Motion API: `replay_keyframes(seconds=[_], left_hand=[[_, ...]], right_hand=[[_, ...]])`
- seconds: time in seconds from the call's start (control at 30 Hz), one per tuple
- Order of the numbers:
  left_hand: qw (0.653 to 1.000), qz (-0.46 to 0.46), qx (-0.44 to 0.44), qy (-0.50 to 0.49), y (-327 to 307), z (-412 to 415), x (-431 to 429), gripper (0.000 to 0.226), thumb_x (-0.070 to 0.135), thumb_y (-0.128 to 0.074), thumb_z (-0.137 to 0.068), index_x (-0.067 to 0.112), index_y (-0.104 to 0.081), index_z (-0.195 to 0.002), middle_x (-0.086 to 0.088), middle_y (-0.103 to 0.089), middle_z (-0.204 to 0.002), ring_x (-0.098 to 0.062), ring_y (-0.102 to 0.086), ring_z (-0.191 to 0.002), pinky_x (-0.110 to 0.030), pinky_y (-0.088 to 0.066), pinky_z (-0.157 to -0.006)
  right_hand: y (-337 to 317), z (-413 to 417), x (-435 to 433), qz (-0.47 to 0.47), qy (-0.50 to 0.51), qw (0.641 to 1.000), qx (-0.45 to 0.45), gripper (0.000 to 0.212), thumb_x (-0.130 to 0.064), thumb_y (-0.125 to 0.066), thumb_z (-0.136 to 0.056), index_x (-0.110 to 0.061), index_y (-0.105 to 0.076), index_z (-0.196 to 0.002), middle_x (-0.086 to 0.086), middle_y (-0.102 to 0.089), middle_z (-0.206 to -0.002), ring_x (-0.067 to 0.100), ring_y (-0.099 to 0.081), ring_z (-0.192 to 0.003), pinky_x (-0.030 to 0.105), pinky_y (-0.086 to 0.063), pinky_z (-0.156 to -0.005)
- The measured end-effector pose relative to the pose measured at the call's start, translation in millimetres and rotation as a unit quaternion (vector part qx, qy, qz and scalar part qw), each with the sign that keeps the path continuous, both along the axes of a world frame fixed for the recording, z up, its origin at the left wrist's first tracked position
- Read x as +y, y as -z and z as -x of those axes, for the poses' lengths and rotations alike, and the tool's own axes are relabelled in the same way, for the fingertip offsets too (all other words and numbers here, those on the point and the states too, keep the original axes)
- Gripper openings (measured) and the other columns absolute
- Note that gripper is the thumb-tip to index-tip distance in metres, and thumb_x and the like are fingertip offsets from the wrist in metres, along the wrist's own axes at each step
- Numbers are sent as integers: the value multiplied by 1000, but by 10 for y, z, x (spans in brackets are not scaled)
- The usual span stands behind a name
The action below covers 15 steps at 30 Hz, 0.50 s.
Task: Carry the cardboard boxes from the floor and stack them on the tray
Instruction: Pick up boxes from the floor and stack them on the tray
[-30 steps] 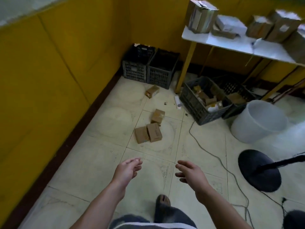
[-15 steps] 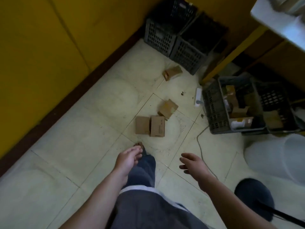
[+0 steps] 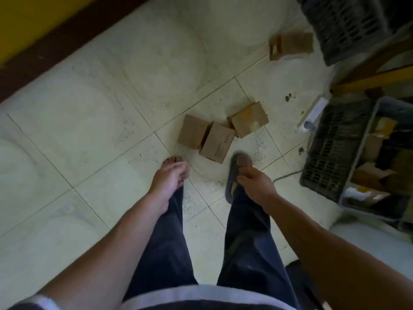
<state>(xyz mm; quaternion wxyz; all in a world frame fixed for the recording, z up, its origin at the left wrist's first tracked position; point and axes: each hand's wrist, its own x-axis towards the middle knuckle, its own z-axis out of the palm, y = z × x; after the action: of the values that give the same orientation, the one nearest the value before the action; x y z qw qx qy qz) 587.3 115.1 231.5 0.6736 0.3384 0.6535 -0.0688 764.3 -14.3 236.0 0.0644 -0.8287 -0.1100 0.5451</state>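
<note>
Left hand [image 3: 169, 179] and right hand [image 3: 254, 183] hang empty, fingers loose, at frame centre. Nearest cardboard box [image 3: 218, 142] lies on the floor [image 3: 111, 130] just above and between them, touching its neighbour [image 3: 193, 132]; right hand appears nearer.

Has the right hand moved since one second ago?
Yes: the right hand has come forward, much closer to the two touching boxes on the floor.

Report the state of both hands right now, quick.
Left hand: open, fingers relaxed, holding nothing.
Right hand: open, fingers loosely curled, holding nothing.
</note>
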Motion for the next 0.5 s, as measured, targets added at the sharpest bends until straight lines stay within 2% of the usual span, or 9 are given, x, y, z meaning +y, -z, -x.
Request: replay_keyframes(seconds=[0.1,0.2,0.3,0.4,0.5], left_hand=[[997,30,20,-71,563,-214,-267,16,20,-49,-100,23,-64,-104,-1,-70,-108,-15,-65,-102,-37,-48,-97],[988,73,16,-138,1106,-407,-523,18,20,-51,-99,19,-63,-111,2,-70,-103,-11,-65,-96,-34,-47,-94],[980,100,14,-170,1680,-591,-728,17,22,-52,-98,19,-62,-112,4,-69,-105,-10,-64,-95,-29,-48,-90],[972,119,34,-202,2350,-767,-910,9,19,-54,-97,18,-61,-102,-1,-65,-106,-13,-61,-93,-27,-48,-83],[971,124,47,-201,2913,-884,-1029,17,20,-58,-95,18,-59,-111,-1,-61,-110,-15,-60,-102,-31,-49,-87]], right_hand=[[742,-305,50,14,-90,996,13,31,-23,-49,-93,-19,-59,-122,10,-56,-116,26,-52,-98,29,-34,-79],[1398,-525,46,15,-153,988,20,36,-27,-49,-92,-22,-54,-127,7,-54,-129,29,-51,-116,31,-37,-84],[1944,-684,75,-2,-140,990,28,49,-26,-51,-95,-24,-43,-143,4,-47,-141,26,-49,-123,37,-43,-101],[2555,-818,83,-13,-139,990,35,58,-26,-51,-95,-22,-33,-150,3,-34,-153,25,-43,-132,42,-38,-109],[3083,-891,133,-35,-146,988,25,59,-24,-51,-96,-23,-29,-151,2,-31,-154,24,-39,-134,30,-34,-105]])
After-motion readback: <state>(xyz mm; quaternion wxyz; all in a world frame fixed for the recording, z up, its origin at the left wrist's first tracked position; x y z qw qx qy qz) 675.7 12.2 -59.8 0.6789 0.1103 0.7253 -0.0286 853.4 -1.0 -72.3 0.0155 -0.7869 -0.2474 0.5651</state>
